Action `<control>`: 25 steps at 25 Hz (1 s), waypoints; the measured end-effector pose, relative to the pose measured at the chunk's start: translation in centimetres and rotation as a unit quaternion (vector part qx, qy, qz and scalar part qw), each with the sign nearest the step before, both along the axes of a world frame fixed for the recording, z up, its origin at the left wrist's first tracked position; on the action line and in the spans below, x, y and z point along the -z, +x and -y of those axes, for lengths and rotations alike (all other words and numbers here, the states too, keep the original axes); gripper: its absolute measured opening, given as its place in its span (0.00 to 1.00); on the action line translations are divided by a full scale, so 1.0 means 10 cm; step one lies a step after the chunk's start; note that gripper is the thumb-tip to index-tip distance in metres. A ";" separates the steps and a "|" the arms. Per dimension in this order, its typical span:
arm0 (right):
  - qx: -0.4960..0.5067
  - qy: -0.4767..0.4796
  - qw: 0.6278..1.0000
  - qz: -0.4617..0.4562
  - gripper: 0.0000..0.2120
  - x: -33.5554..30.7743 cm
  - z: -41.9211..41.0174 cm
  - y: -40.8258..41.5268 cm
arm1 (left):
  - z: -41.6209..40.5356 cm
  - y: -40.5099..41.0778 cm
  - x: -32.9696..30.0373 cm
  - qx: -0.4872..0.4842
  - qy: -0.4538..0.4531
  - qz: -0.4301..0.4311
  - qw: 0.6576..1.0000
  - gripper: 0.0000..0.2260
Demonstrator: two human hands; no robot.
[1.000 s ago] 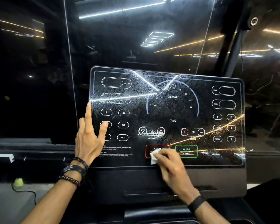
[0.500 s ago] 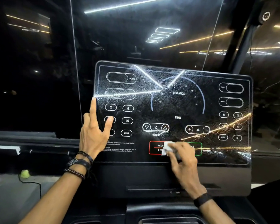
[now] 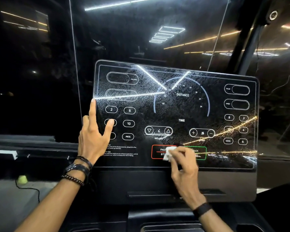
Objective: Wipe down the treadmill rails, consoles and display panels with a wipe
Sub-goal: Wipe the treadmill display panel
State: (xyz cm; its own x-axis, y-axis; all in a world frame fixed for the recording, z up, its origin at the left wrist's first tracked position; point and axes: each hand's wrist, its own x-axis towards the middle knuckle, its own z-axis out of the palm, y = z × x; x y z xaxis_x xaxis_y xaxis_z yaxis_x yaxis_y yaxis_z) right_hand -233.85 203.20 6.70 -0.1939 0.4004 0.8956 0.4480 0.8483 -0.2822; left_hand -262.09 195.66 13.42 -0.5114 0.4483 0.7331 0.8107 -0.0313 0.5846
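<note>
The right hand's (image 3: 185, 166) fingers (image 3: 176, 154) are curled round a small white wipe (image 3: 168, 154) and press it flat to the panel (image 3: 182, 108), over the right part of the red-framed PAUSE/STOP button (image 3: 159, 152) and just left of the green-framed button (image 3: 197, 153), whose left side the hand hides. Only a crumpled corner of the wipe shows past the fingertips. That wrist wears a black band (image 3: 202, 210).

The left hand (image 3: 92, 141) is spread open against the panel's left edge: the forefinger (image 3: 92, 109) points straight up along the rim, its tip at the end of a bright reflected streak, and the thumb (image 3: 110, 127) lies over one of the round number keys in the left column, beside the 10 key (image 3: 128, 123). The other fingers are hidden behind the palm. Dark bracelets (image 3: 77, 171) and a watch circle this wrist.

The panel is a glossy black sheet, unlit, printed with white outlines: CALORIE, DISTANCE, TIME, INCLINE, PULSE, SPEED. Fine droplets and smears cover most of its surface and catch the ceiling lights. Beneath it runs the dark console (image 3: 157, 186) with a narrow slot. Behind stands dark glass (image 3: 141, 30) mirroring strip lights. Low at the left lies a yellow-green ball (image 3: 22, 179) beside a black cable (image 3: 30, 189).
</note>
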 end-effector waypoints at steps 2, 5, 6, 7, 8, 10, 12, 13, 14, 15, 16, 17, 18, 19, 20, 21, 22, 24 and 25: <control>-0.074 0.035 0.991 0.104 0.10 0.21 0.21 -0.05 | -0.01 0.00 0.00 0.001 0.001 -0.003 1.000 0.37; -0.059 0.033 0.993 0.096 0.07 0.11 0.05 0.06 | 0.00 0.00 -0.01 0.003 -0.003 -0.004 1.000 0.37; -0.031 0.009 0.998 0.046 0.07 0.01 -0.03 0.07 | 0.00 -0.01 -0.01 0.001 -0.005 -0.002 1.000 0.37; -0.011 -0.012 1.000 0.002 0.07 -0.06 -0.08 0.05 | -0.01 -0.01 -0.01 -0.002 -0.007 0.001 1.000 0.37; -0.006 -0.027 0.999 -0.023 0.08 -0.08 -0.07 0.00 | 0.00 -0.01 0.00 -0.003 -0.006 0.000 1.000 0.37; -0.042 -0.015 0.999 0.018 0.08 0.06 0.12 -0.16 | 0.00 -0.01 0.00 0.001 -0.001 -0.001 1.000 0.37; -0.116 0.025 0.985 0.125 0.08 0.20 0.32 -0.23 | -0.01 -0.01 0.01 0.003 0.002 -0.006 1.000 0.37; -0.126 0.033 0.981 0.142 0.08 0.17 0.30 -0.24 | -0.01 -0.01 0.01 0.005 0.003 -0.009 1.000 0.37; -0.112 0.029 0.986 0.124 0.07 0.10 0.23 -0.26 | -0.01 -0.02 0.01 0.006 0.005 -0.010 1.000 0.37; -0.085 0.008 0.993 0.079 0.07 0.00 0.15 -0.30 | -0.02 -0.02 0.01 0.007 0.006 -0.009 1.000 0.37; -0.058 -0.014 0.998 0.026 0.08 -0.11 0.08 -0.35 | -0.02 -0.03 0.01 0.006 0.006 -0.007 1.000 0.37; -0.048 -0.033 0.998 -0.010 0.10 -0.20 0.08 -0.41 | -0.02 -0.03 0.02 0.006 0.004 -0.006 1.000 0.37; -0.049 -0.041 0.998 -0.015 0.11 -0.21 0.13 -0.48 | -0.02 -0.03 0.02 0.007 0.003 -0.006 1.000 0.37; -0.061 -0.032 0.998 0.013 0.11 -0.12 0.22 -0.53 | -0.01 -0.03 0.02 0.007 0.003 -0.005 1.000 0.37; -0.086 -0.010 0.994 0.065 0.10 0.02 0.34 -0.55 | -0.01 -0.03 0.02 0.007 0.003 -0.005 1.000 0.37; -0.110 0.011 0.988 0.110 0.09 0.11 0.43 -0.52 | 0.00 -0.03 0.02 0.006 0.002 -0.006 1.000 0.37; -0.120 0.020 0.984 0.131 0.08 0.13 0.43 -0.46 | 0.00 -0.02 0.02 0.006 0.001 -0.006 1.000 0.37; -0.092 0.000 0.993 0.081 0.08 0.03 0.24 -0.43 | 0.00 -0.02 0.00 0.007 -0.002 0.001 1.000 0.36; -0.066 -0.022 0.997 0.027 0.09 -0.05 0.15 -0.45 | -0.01 -0.02 0.00 0.007 -0.004 0.004 1.000 0.36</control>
